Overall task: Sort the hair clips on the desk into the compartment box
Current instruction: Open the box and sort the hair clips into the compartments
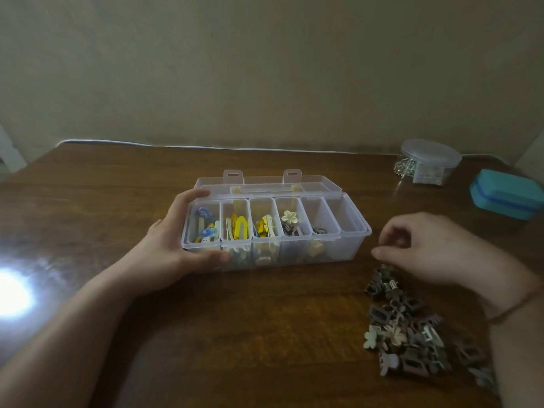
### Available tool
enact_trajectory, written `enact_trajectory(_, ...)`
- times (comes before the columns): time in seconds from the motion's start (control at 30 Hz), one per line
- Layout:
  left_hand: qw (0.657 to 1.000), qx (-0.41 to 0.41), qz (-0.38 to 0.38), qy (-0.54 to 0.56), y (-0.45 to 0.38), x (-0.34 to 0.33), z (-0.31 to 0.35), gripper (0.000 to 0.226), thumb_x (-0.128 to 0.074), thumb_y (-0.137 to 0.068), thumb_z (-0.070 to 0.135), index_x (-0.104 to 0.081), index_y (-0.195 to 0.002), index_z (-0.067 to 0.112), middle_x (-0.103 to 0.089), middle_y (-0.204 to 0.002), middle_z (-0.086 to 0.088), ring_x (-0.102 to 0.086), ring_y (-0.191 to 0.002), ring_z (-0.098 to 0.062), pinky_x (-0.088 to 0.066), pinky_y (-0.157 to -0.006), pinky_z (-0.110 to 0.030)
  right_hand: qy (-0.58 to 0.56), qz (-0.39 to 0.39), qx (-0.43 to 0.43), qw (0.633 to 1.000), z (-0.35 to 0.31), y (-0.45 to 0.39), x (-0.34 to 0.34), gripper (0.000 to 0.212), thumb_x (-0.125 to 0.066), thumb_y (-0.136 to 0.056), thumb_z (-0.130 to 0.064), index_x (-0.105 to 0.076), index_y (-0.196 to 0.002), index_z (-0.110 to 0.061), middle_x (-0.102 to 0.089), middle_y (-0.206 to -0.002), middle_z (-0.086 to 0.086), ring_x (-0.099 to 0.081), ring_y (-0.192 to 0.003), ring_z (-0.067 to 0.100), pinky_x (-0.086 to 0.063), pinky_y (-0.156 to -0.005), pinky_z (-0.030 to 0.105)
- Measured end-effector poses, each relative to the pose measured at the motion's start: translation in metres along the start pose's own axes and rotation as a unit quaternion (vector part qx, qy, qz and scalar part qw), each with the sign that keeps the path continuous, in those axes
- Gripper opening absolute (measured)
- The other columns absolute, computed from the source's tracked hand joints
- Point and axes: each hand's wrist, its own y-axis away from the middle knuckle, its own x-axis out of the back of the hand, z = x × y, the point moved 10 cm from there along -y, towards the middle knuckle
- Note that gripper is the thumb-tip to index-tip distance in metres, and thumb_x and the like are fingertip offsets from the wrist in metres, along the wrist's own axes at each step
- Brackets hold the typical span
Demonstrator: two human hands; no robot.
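A clear plastic compartment box point(350, 248) lies open in the middle of the wooden desk, lid folded back. Its left compartments hold blue, yellow and cream clips; a cream flower clip point(290, 217) sits in the fourth; the rightmost compartment looks bare. My left hand point(173, 245) grips the box's left end, thumb on the front wall. My right hand point(432, 248) hovers right of the box, fingers curled, just above the top of a pile of brown and cream hair clips point(406, 331). Nothing shows between its fingers.
A round clear jar with a lid point(428, 161) stands at the back right. A teal case point(507, 194) lies beside it at the right edge. A white cable point(206, 147) runs along the desk's back edge. Bright glare point(11, 295) marks the left of the desk.
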Motion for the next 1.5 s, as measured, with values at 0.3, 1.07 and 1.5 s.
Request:
enact_trajectory(0.3, 1.000, -0.003, 0.000, 0.000, 0.000, 0.000, 0.000, 0.104, -0.076, -0.042, 0.076, -0.023, -0.132, 0.065, -0.038, -0.145, 0.013, -0.039, -0.133, -0.028, -0.033, -0.109, -0.058, -0.041, -0.021, 0.036, 0.998, -0.011, 0.000, -0.007, 0.018, -0.075, -0.079, -0.027, -0.063, -0.088, -0.036, -0.060, -0.096, -0.012, -0.058, -0.085, 0.005, -0.048, -0.067, 0.023)
enact_trajectory(1.07, 1.000, -0.003, 0.006, -0.004, 0.000, 0.000, 0.000, 0.102, -0.076, -0.044, 0.073, -0.024, -0.131, 0.065, -0.039, -0.144, 0.013, -0.039, -0.132, -0.028, -0.035, -0.108, -0.057, -0.172, 0.287, 0.120, 0.935, -0.029, 0.028, 0.054, 0.007, -0.068, -0.083, -0.031, -0.065, -0.077, -0.033, -0.063, -0.077, -0.016, -0.059, -0.069, 0.002, -0.042, -0.054, 0.018)
enact_trajectory(1.5, 1.000, -0.009, 0.005, -0.001, -0.001, 0.000, 0.001, 0.101, -0.076, -0.044, 0.071, -0.025, -0.131, 0.064, -0.043, -0.134, 0.023, -0.041, -0.131, -0.024, -0.035, -0.109, -0.055, 0.056, -0.103, 0.112, 0.987, -0.036, 0.023, -0.021, 0.015, -0.071, -0.082, -0.036, -0.062, -0.089, -0.047, -0.055, -0.099, -0.022, -0.050, -0.092, -0.001, -0.049, -0.082, 0.027)
